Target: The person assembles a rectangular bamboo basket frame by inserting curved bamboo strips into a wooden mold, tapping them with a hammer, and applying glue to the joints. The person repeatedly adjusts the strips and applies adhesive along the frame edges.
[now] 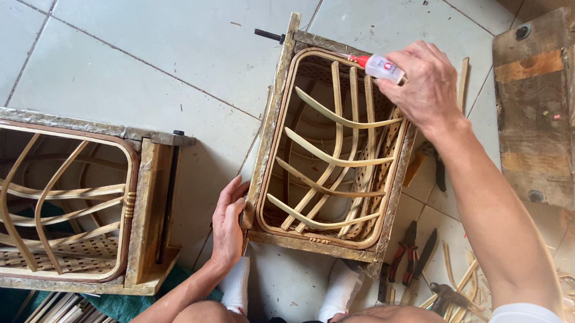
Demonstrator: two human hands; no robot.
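Basket frame (329,147) centre; second frame (63,197) left; pliers (404,253) lower right.

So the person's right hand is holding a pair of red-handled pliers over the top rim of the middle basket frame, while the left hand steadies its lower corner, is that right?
Not quite. The head view shows the right hand holding a small squeeze bottle with a red nozzle, not pliers, over the top rim of the middle basket frame. The red-handled pliers lie on the floor. The left hand does steady the lower corner.

left frame (56,197) cropped, glue bottle (380,67) half-hidden
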